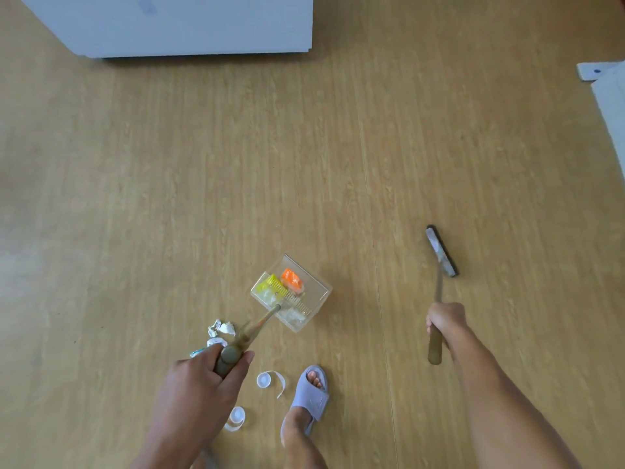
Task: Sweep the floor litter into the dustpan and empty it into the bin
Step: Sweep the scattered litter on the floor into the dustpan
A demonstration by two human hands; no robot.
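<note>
My left hand point(206, 377) grips the olive handle of a clear dustpan point(314, 289) that sits on or just above the wood floor. Inside it lie an orange wrapper point(291, 280), a yellow wrapper point(264, 286) and white crumpled scraps. My right hand point(444, 319) grips the handle of a broom, whose dark head point(441, 251) is off to the right of the dustpan, apart from it. Crumpled foil scraps point(220, 328) lie on the floor left of the dustpan handle. Two white bottle caps point(264, 380) point(237, 415) with paper strips lie near my foot.
A white cabinet or appliance point(189, 25) stands at the back left. A white mat or board point(608, 96) lies at the right edge. My foot in a grey slipper point(313, 394) stands just below the dustpan. Bare wood floor spreads across the middle.
</note>
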